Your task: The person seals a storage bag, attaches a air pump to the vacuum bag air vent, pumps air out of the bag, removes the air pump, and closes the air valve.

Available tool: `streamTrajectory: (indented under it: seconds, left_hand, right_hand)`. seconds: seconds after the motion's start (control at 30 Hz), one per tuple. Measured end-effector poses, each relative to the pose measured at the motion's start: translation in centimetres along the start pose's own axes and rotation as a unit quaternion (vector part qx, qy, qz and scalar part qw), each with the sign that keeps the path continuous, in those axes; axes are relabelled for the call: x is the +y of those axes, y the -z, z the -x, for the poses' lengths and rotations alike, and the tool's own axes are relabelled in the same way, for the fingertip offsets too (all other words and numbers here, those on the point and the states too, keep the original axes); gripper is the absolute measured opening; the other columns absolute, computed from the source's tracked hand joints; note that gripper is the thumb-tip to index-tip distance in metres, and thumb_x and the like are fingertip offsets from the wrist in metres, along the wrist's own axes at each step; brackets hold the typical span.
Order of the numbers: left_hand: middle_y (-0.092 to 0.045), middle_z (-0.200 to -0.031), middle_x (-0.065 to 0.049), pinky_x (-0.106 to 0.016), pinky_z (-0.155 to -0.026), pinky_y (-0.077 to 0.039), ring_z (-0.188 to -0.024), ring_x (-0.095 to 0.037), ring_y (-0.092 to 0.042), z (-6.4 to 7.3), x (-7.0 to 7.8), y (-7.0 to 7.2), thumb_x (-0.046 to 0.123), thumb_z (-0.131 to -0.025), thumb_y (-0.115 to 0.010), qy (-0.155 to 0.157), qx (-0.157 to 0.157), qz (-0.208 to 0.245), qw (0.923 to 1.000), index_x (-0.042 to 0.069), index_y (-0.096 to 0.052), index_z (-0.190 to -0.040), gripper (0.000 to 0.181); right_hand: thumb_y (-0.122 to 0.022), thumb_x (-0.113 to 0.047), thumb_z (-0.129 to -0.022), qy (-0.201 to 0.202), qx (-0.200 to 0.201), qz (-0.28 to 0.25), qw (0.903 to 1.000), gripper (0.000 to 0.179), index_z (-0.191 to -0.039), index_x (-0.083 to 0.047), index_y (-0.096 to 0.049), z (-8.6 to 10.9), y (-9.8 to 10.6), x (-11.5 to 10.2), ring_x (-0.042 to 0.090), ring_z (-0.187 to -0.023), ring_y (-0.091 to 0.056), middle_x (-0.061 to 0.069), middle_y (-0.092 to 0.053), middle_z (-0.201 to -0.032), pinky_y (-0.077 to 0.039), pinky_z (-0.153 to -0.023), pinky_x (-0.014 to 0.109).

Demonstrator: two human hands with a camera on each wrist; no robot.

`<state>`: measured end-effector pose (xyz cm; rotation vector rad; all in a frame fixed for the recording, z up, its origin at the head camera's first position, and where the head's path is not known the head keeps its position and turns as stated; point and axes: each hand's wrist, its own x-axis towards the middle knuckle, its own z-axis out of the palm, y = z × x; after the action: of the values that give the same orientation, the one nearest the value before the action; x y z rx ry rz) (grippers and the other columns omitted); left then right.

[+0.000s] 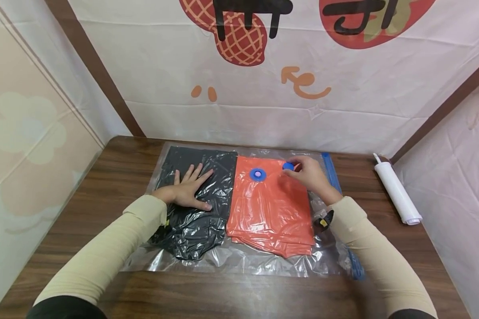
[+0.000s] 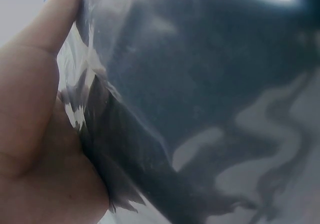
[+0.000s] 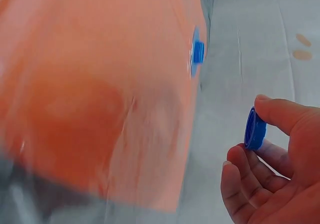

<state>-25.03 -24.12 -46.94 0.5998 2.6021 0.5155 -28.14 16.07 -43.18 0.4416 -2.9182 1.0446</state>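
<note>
A clear vacuum storage bag (image 1: 263, 264) lies flat on the table, with a folded black item (image 1: 207, 221) on its left side and a folded orange item (image 1: 269, 212) on its right. My left hand (image 1: 186, 190) rests with spread fingers on the plastic over the black item. Between thumb and fingers my right hand (image 1: 309, 175) pinches a blue screw cap (image 3: 255, 129), held just above the orange part. To the left of that hand the bag's round blue valve (image 1: 258, 174) is uncovered. In the right wrist view, its threaded neck (image 3: 198, 52) stands apart from the cap.
On the right of the wooden table (image 1: 104, 195) lies a white cylindrical hand pump (image 1: 398, 192) with a thin nozzle. A blue strip (image 1: 331, 170) runs along the bag's right edge. Printed cloth walls (image 1: 247, 119) stand behind and on both sides.
</note>
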Motion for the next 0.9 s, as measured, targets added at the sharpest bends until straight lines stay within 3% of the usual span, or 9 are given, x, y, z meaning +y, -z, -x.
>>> streamTrajectory:
  seconds: [0.2, 0.37, 0.53, 0.7, 0.9]
  left_hand:
    - [0.016, -0.167, -0.021, -0.074, -0.109, 0.017, -0.151, -0.046, 0.018, -0.1, 0.0, -0.1, 0.067, -0.078, -0.077, 0.014, -0.002, -0.021, 0.9997, 0.018, -0.005, -0.165, 0.123]
    - [0.016, -0.167, -0.021, -0.075, -0.109, 0.016, -0.151, -0.046, 0.018, -0.2, 0.3, -0.1, 0.065, -0.080, -0.077, 0.014, -0.003, -0.022, 0.9997, 0.017, -0.006, -0.165, 0.121]
    - [0.015, -0.167, -0.022, -0.075, -0.109, 0.016, -0.151, -0.046, 0.017, -0.2, 0.3, 0.0, 0.065, -0.080, -0.078, 0.015, -0.001, -0.022, 0.9996, 0.017, -0.006, -0.165, 0.121]
    - [0.015, -0.167, -0.022, -0.075, -0.109, 0.017, -0.151, -0.046, 0.017, -0.3, 0.3, -0.1, 0.065, -0.078, -0.078, 0.014, 0.002, -0.022, 0.9997, 0.017, -0.006, -0.165, 0.123]
    - [0.020, -0.167, -0.017, -0.071, -0.108, 0.023, -0.151, -0.042, 0.022, -0.7, -0.8, -0.7, 0.081, -0.071, -0.072, 0.009, 0.006, -0.010, 0.9999, 0.023, -0.003, -0.165, 0.130]
  right_hand:
    - [-0.079, -0.024, -0.091, -0.005, -0.046, -0.017, 0.9988, 0.036, -0.118, -0.003, -0.070, -1.5, -2.6, -1.1, 0.026, -0.087, -0.062, 0.012, -0.067, -0.101, -0.052, -0.072, 0.035]
    - [-0.079, -0.028, -0.091, -0.018, -0.071, 0.005, 0.9973, 0.039, -0.122, -0.006, -0.070, -2.2, -4.4, -1.7, 0.027, -0.096, -0.064, 0.013, -0.068, -0.110, -0.054, -0.079, 0.037]
    - [-0.078, -0.029, -0.092, -0.020, -0.077, 0.007, 0.9968, 0.042, -0.126, -0.006, -0.068, -2.8, -5.6, -2.4, 0.026, -0.099, -0.064, 0.013, -0.068, -0.117, -0.054, -0.082, 0.039]
    - [-0.079, -0.025, -0.091, -0.003, -0.069, -0.010, 0.9976, 0.036, -0.119, -0.005, -0.069, -3.2, -6.4, -2.5, 0.025, -0.092, -0.064, 0.012, -0.069, -0.108, -0.053, -0.077, 0.035]
    - [-0.079, -0.026, -0.091, -0.007, -0.065, -0.011, 0.9978, 0.036, -0.119, -0.005, -0.068, -3.3, -6.8, -2.6, 0.024, -0.088, -0.062, 0.011, -0.068, -0.104, -0.052, -0.075, 0.034]
